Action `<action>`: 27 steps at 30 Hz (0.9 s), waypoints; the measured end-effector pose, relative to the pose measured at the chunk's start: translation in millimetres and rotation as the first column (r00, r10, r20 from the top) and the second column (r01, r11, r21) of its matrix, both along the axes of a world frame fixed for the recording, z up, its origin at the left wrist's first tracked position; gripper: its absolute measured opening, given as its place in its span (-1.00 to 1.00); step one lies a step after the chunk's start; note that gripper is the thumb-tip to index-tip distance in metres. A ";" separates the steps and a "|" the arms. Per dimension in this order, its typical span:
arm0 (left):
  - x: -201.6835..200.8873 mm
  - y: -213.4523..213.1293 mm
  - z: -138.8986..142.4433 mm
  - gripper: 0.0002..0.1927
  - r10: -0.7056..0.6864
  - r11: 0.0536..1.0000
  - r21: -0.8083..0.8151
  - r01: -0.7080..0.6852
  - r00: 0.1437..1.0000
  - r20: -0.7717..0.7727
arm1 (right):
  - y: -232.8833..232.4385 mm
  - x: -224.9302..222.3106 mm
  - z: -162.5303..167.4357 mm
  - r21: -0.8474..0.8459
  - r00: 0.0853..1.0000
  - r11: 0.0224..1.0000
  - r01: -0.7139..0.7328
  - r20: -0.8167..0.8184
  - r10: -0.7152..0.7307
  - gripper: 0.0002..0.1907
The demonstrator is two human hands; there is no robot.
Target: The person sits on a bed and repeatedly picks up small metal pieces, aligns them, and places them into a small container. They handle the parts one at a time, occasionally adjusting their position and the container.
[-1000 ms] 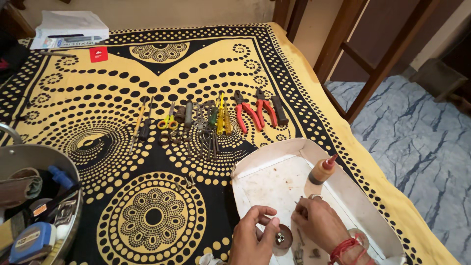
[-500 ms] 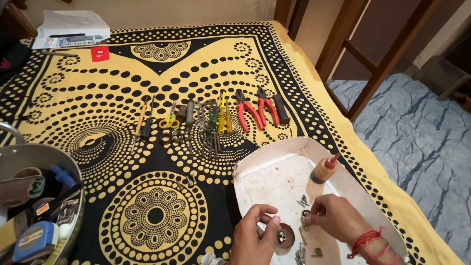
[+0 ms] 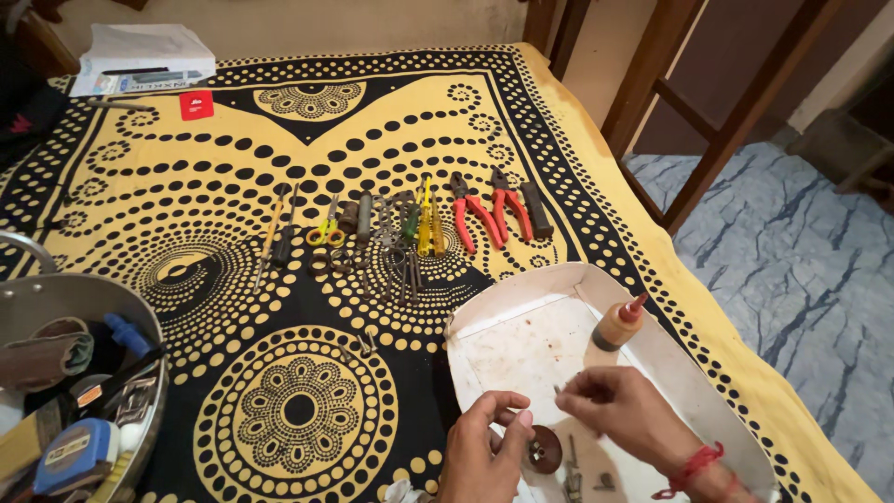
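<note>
A white tray (image 3: 521,321) lies on the yellow and black patterned cloth at the lower right. Over it, my left hand (image 3: 484,455) curls its fingers beside a small round dark-brown part (image 3: 543,449) and touches its edge. My right hand (image 3: 619,408) pinches a small thin metal piece (image 3: 559,390) just above that part. A small brown bottle with a red tip (image 3: 619,323) stands in the tray behind my right hand. Small screws and metal bits (image 3: 582,480) lie in the tray near my wrists.
A row of hand tools (image 3: 400,228) lies across the cloth: screwdrivers, scissors, red-handled pliers. A metal bowl (image 3: 84,298) at the left holds a tape measure and other tools. A white box (image 3: 140,56) and a red card (image 3: 196,104) sit far left. A wooden chair frame (image 3: 689,112) stands right.
My right hand has lifted from the tray floor and moved left toward my left hand, now pinching a small metal piece. The view has shifted slightly.
</note>
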State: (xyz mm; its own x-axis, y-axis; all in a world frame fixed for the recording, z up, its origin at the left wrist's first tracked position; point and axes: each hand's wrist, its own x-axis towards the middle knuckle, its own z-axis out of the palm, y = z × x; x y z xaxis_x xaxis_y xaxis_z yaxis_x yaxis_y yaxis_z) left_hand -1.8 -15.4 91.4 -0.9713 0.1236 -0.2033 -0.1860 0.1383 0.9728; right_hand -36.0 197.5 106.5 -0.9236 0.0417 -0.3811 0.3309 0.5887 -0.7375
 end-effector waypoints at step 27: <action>4.9 0.3 15.1 -0.80 0.135 0.984 -0.049 -0.173 0.892 -0.431 | -28.8 12.6 -3.7 -0.635 0.998 0.771 -0.042 0.010 0.063 -0.67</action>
